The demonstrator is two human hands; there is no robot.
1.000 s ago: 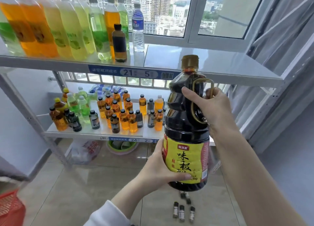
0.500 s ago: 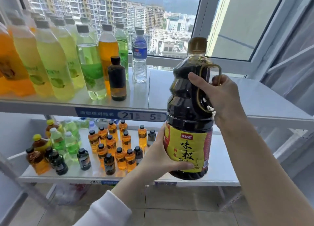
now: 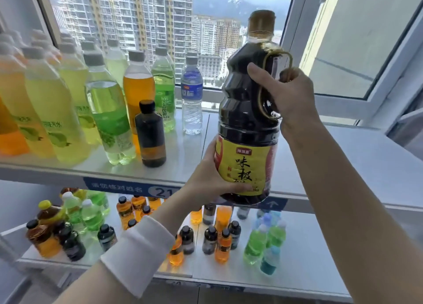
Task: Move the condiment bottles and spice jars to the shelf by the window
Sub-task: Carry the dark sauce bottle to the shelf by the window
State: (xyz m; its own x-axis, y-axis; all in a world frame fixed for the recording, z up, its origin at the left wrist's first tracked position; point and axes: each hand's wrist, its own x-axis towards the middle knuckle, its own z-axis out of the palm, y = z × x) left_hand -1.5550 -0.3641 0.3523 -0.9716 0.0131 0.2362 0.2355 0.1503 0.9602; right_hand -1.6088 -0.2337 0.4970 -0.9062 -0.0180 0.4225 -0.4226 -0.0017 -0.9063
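Head view: over the last second we've raised the soy sauce bottle (image 3: 240,111) from lower-shelf height. Its base now hangs at the top shelf (image 3: 354,161) front edge, 3 o'clock of the small dark bottle (image 3: 151,134). Right hand (image 3: 293,97) grips the handle, left hand (image 3: 206,180) cups the base. We judge set-down next, on bare shelf at 12 o'clock.

Left hand (image 3: 207,180) cupped low; right hand (image 3: 293,95) gripping higher.
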